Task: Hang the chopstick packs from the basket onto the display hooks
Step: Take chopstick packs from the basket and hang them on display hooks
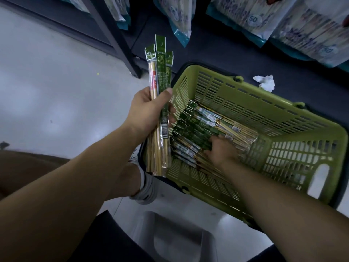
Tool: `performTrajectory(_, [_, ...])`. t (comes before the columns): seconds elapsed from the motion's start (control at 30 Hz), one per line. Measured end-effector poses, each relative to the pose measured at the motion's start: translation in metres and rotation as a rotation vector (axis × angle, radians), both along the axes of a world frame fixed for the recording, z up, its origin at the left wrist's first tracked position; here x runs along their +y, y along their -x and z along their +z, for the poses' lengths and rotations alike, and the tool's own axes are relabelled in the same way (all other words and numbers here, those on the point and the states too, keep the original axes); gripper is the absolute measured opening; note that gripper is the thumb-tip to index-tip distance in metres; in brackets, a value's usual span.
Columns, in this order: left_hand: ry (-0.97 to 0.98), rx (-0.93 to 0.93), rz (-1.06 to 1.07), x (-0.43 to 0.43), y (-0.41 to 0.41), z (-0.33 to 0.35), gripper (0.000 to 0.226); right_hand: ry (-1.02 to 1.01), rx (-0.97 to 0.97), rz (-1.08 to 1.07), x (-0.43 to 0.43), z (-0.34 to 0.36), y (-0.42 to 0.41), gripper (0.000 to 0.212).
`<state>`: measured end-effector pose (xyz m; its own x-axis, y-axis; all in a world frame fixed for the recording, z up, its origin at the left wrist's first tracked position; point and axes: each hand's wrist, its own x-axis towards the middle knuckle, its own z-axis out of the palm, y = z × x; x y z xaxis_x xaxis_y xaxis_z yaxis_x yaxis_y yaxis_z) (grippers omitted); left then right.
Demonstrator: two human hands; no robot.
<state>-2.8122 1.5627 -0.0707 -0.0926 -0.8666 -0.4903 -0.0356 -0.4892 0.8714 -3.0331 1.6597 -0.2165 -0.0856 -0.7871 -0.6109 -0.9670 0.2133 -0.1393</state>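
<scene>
Both forearms (75, 186) forward, my left hand (149, 108) clamped round a bundle of chopstick packs (161, 82) pointing to twelve o'clock — right hand (220, 148) at four o'clock, in the green basket (283, 118) on loose packs (200, 123), finger grip too blurred to tell.

Light level: low, with a cool blue-grey cast. Pale, soft reflections on the floor (37, 95) at left point to diffuse light from above. No hard shadows. The shelf (217, 53) reads near black.

Focus: left hand (147, 112) and its packs (163, 72) sharp. Right hand (220, 148) in the basket (264, 110) smeared by motion blur. Bags (311, 35) along the top soft.

Wide-angle distortion: straight lines bow, forearms swell toward the lower corners.
</scene>
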Motion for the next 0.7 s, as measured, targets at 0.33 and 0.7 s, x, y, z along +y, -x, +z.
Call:
performTrajectory(0.33, [0.013,-0.014,-0.017,0.002,0.005,0.004,0.016,-0.043,-0.139,-0.178,0.001,0.012,0.022,0.015])
performTrajectory(0.7, [-0.03,-0.128,-0.032,0.009,0.011,0.013,0.025,0.12,-0.682,-0.453,-0.042,0.095,0.018,0.02])
